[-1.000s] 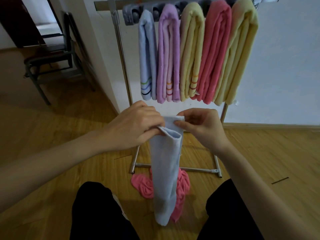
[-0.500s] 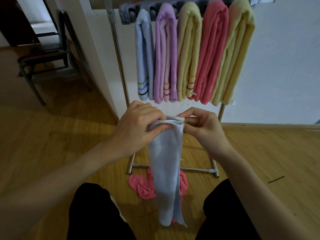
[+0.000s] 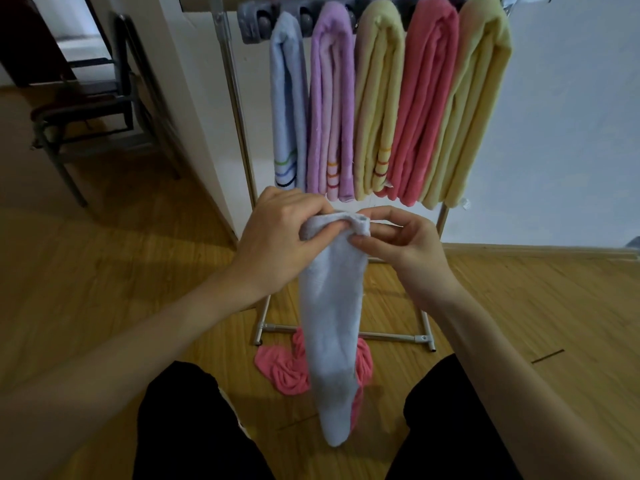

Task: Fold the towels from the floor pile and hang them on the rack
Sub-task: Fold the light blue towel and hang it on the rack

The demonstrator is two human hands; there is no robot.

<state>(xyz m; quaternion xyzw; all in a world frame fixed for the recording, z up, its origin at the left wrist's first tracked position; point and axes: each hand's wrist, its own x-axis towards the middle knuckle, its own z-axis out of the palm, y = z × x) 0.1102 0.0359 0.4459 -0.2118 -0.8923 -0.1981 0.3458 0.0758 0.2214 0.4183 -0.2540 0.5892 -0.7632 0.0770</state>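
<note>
Five folded towels hung already on the rack [image 3: 242,140], side by side: blue [image 3: 289,98], purple [image 3: 332,109], pale yellow [image 3: 377,105], red [image 3: 420,109] and another yellow [image 3: 474,109]. One more, a pale blue towel [image 3: 332,327], held up in front of the rack, folded into a long narrow strip and dangling down toward the floor between the knees. Gripped at its top edge by the left hand [image 3: 280,244], fingers curled round the bunched cloth; pinched just beside that by the right hand [image 3: 405,247], thumb and fingers closed on the corner. Looks to be mid-fold, top edge being gathered or squared up, not yet ready for the bar. Left on the floor: a crumpled pink towel [image 3: 287,372], lying just in front of the rack's foot and partly hidden behind the hanging strip; whether anything more sits under it, impossible to tell. So, by the look of it, most of the job done: this strip to finish and hang, then the pink one to fold and hang. Free space on the bar seemingly only at the left end, beside the blue towel.
</note>
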